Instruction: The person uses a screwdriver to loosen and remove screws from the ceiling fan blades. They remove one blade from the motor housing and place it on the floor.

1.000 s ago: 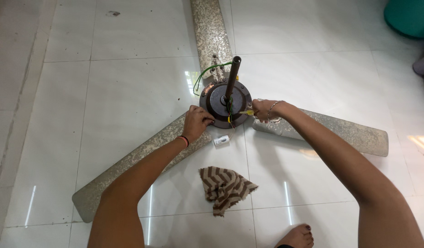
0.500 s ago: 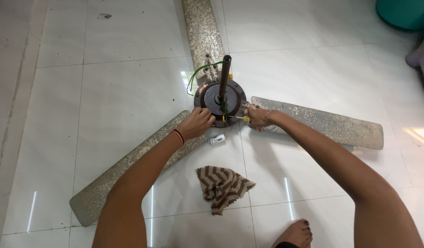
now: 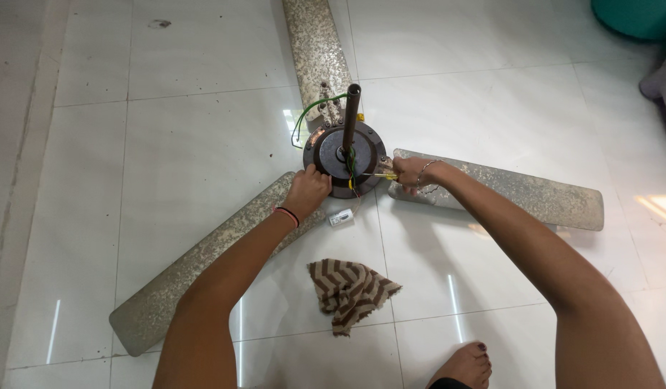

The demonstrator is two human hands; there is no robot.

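Dark metal fan motor [image 3: 344, 153]: left hand [image 3: 306, 191] grip clamped on rim; right hand [image 3: 411, 173] pinching yellow-handled screwdriver [image 3: 378, 176].

teal tub [image 3: 636, 16] cut off top edge; foot [image 3: 463, 367] cropped below | small white part [image 3: 340, 217] unidentifiable

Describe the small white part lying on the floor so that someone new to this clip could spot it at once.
Find the ceiling fan lying on the white tile floor, its dark round motor in the middle. Just below the motor, beside the left hand, lies the small white part. Unlike the striped brown cloth nearer the foot, it is tiny, plain and boxy.
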